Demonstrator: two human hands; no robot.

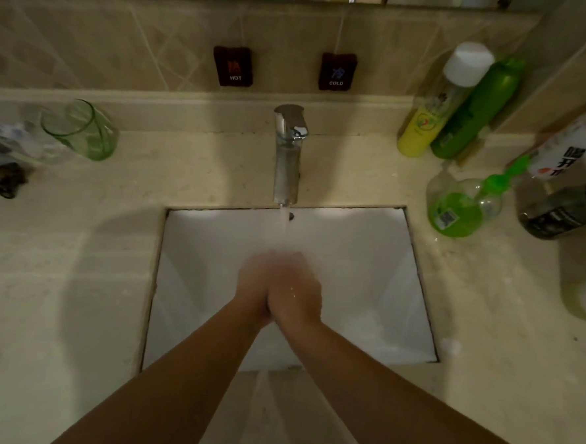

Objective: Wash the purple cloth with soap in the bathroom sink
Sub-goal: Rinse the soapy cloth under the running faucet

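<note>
Running tap water (pixel 283 228) | left hand (pixel 251 284), right hand (pixel 296 287) pressed together, holding nothing visible | white rectangular sink (pixel 368 260) | clear round bottle (pixel 457 206): green liquid

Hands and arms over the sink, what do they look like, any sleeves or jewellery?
Both forearms are bare to the frame edge, with no sleeves in view. The left hand and right hand are bare, wet, without gloves; no watch, bracelet or ring shows, though the fingers are blurred.

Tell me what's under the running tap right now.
Both hands, left hand and right hand, pressed together in the stream from the tap, over the white sink. No purple cloth shows; anything between the palms is hidden.
</note>
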